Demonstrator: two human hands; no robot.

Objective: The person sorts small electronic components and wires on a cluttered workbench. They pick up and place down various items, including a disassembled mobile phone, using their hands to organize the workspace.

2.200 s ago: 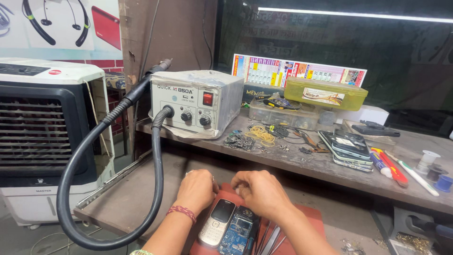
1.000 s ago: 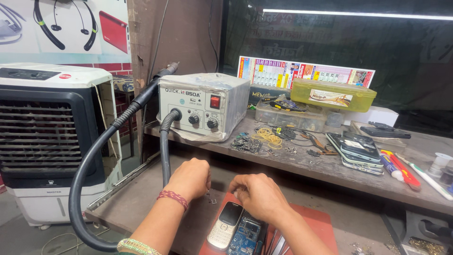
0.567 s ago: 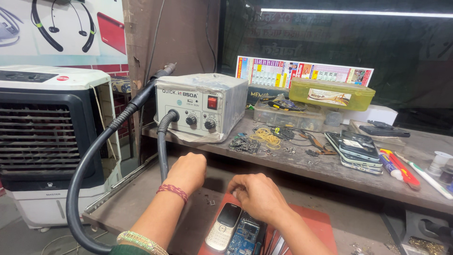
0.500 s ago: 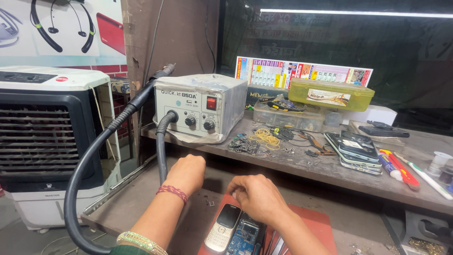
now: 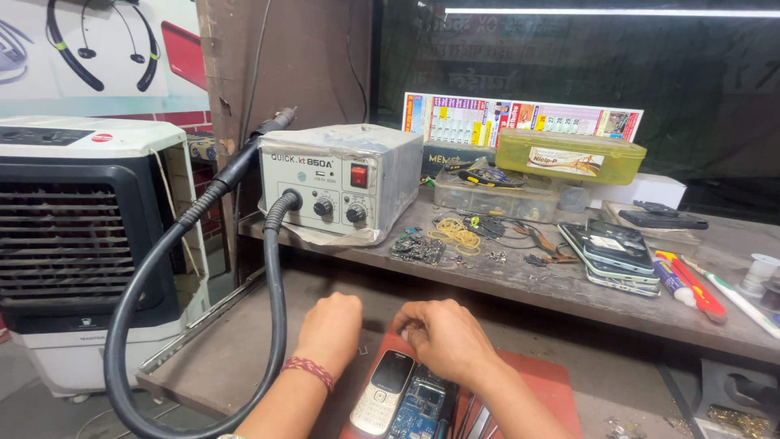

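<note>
We are working over a silver keypad phone (image 5: 382,394) and a bared blue circuit board (image 5: 418,406), both lying side by side on the red mat (image 5: 552,386) at the near edge of the lower bench. Our right hand (image 5: 443,337) is resting just behind the board, fingers curled together over something too small to make out. Our left hand (image 5: 331,325) is sitting left of the phone, knuckles down, fingers tucked; we cannot tell whether it is gripping anything. We judge we are partway through a teardown, and fine pinching looks called for. Behind the mat, a ribbed black hose (image 5: 146,301) is looping from the boxy grey metal hot-air station (image 5: 337,191).
</note>
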